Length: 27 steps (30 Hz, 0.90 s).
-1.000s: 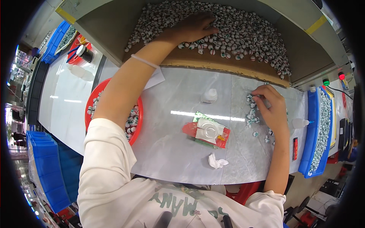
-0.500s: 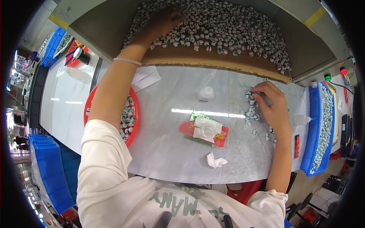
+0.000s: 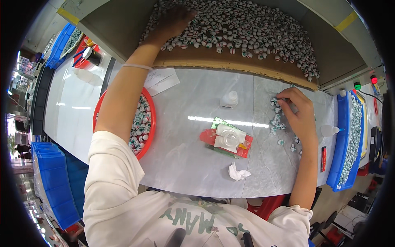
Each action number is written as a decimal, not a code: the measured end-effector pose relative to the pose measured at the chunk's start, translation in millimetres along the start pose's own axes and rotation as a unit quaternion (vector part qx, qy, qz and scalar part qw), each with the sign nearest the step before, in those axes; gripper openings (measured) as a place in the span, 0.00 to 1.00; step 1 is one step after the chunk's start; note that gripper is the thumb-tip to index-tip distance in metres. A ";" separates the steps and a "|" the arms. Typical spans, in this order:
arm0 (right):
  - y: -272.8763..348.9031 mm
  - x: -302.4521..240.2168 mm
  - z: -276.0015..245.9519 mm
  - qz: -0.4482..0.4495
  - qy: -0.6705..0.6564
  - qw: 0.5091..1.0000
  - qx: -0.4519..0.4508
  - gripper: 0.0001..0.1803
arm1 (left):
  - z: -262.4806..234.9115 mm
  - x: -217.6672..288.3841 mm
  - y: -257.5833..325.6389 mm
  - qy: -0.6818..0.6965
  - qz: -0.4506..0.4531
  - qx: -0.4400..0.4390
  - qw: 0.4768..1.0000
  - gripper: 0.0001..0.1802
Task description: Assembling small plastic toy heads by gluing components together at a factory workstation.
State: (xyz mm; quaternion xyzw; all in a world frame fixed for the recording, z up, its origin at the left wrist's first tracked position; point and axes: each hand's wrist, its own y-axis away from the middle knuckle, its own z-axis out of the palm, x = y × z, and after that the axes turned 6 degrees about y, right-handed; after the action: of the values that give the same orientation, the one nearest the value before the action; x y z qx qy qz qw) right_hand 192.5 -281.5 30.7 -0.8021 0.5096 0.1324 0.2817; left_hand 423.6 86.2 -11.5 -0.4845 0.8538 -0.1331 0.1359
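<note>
Small white pieces with dark green and red marks point(image 3: 255, 35): heaped thickly in a large grey box point(image 3: 113, 31) at the far side of the worktop point(image 3: 189, 164), thinning toward its brown front edge point(image 3: 230, 62).

Left hand point(image 3: 176, 21) among them, at the heap's left part, in shadow; fingers loosely extended, released. Pale band point(image 3: 138, 66) round that wrist.

Right hand point(image 3: 299, 111) low over the worktop's right part, thumb and forefinger drawn close at a loose cluster of white-and-green pieces point(image 3: 276, 123). Cannot tell whether a piece is pinched.

Under the left forearm: red basin point(image 3: 154, 117), white pieces inside; paper slips point(image 3: 164, 83) just beside it, toward the box.

Mid-worktop: white bottle point(image 3: 229, 99), upright; nearer the body, a clear round dish point(image 3: 229, 139) on a white pad, over a red-and-green packet point(image 3: 244, 151); then a crumpled tissue point(image 3: 238, 172).

Right of the right forearm: small bottle with blue tip point(image 3: 328, 131); slim red object point(image 3: 323, 158); long blue tray point(image 3: 334, 175) filled with similar pieces.

Box's right end: green button point(image 3: 357, 85), red button point(image 3: 373, 79).
</note>
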 end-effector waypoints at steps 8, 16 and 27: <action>-1.9 -2.3 1.1 -0.005 -0.010 1.000 0.004 0.07 | 23.9 36.6 -37.0 0.082 -0.032 0.169 0.982 0.32; -1.3 0.4 1.8 -0.007 0.003 1.000 0.001 0.06 | 12.9 83.8 -58.0 0.132 -0.107 0.081 0.982 0.31; 0.0 2.9 1.8 -0.011 0.000 1.000 -0.001 0.06 | 20.8 114.9 -52.7 0.078 -0.003 0.114 0.990 0.22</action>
State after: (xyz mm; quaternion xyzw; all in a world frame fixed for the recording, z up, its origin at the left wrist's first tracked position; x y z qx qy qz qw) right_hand 194.0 -282.6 27.8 -0.8080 0.5009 0.1299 0.2819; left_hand 416.1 -41.1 -23.7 -0.4570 0.8394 -0.2673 0.1232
